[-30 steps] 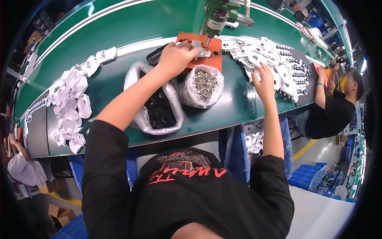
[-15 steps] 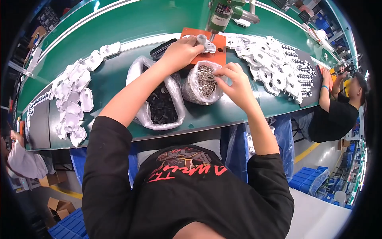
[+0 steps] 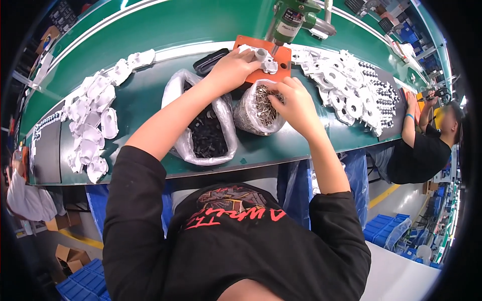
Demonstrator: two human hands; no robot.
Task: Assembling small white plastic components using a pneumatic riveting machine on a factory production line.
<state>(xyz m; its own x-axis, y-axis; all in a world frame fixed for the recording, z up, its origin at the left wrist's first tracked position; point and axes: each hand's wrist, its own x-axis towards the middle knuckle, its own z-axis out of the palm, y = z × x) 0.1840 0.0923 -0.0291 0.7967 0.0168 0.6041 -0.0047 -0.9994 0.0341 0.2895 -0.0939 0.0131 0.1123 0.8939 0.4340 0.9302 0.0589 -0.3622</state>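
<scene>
My left hand (image 3: 232, 71) is closed around the edge of a white plastic part (image 3: 267, 62), which rests on an orange plate (image 3: 282, 50). Just above that part, the spindle of a green machine head (image 3: 287, 22) points down. My right hand (image 3: 296, 103) is over a clear bag of metal screws (image 3: 263, 106), thumb and fingers drawn together at its rim. Whatever they may pinch is too small to make out. Under my left forearm stands an open bag of small black parts (image 3: 207, 135).
White plastic parts (image 3: 93, 108) lie piled at the left, with more white parts (image 3: 339, 80) at the right beside rows of small dark pieces (image 3: 384, 95). A black tray (image 3: 211, 61) sits behind my left wrist. A co-worker (image 3: 427, 150) is at the right, another person at far left.
The fingers of my right hand have drawn together at the screw bag. My left hand stays on the white part. The whole view has shifted slightly.
</scene>
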